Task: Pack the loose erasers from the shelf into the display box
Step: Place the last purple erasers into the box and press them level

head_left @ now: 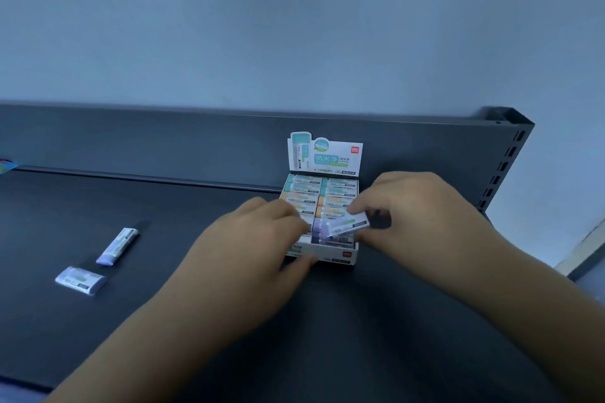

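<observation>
My right hand (422, 209) pinches a slim rectangular eraser (345, 226), lilac rubber in a glossy white paper sleeve, held aslant over the front right row of the display box (330, 257). My left hand (248, 239) grips the box's front left corner, fingers curled over the rim and thumb along the front wall. The box is thin white card, packed with two columns of sleeved erasers showing teal, orange and lilac ends. Its upright header card (327, 155) carries big teal Chinese characters and a small red square logo (355, 149) that looks like "deli"; the finer print is too blurred to read. The box stands on the dark matte shelf (163, 321), near its back panel. Well to the left lie the farther loose eraser (118, 245) and the nearer loose eraser (80, 280), both lilac-tipped and white-sleeved, apart from each other.
</observation>
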The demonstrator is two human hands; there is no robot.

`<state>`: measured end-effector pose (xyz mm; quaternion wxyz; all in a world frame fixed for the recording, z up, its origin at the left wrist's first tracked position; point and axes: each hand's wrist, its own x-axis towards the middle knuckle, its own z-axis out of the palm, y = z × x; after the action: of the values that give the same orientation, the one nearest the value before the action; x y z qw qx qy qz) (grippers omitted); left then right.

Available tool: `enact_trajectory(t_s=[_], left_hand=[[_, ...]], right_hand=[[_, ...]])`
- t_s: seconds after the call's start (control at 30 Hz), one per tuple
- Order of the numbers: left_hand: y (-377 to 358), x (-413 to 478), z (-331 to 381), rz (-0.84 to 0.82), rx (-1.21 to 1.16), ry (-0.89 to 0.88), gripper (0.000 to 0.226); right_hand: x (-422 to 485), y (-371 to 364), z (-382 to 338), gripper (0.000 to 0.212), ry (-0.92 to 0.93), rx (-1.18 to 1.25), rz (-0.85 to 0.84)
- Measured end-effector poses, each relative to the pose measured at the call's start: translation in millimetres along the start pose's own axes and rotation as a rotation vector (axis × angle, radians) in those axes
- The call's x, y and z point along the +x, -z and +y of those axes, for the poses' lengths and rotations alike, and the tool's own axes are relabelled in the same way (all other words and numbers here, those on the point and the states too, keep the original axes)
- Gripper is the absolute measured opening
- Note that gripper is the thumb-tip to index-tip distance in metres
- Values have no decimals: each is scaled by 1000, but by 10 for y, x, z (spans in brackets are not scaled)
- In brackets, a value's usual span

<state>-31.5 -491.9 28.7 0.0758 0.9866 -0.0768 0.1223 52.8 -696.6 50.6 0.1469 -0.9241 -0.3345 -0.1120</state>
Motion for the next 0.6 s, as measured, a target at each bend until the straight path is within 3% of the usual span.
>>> enact_trajectory(t_s=[0.1, 0.27, 0.43, 0.6], left_hand=[[-60, 42, -15, -128, 110, -32, 61], [-132, 60, -33, -123, 107, -27, 54], [-108, 69, -32, -135, 96, -7, 56], [-34, 94, -43, -173, 109, 8, 62]], right_hand=[[-1, 14, -3, 19, -13, -165, -81], [-17, -15, -28, 24, 1, -215, -103], [-45, -56, -49, 17, 16, -200, -146], [-72, -83, -79, 21, -87, -79, -107]])
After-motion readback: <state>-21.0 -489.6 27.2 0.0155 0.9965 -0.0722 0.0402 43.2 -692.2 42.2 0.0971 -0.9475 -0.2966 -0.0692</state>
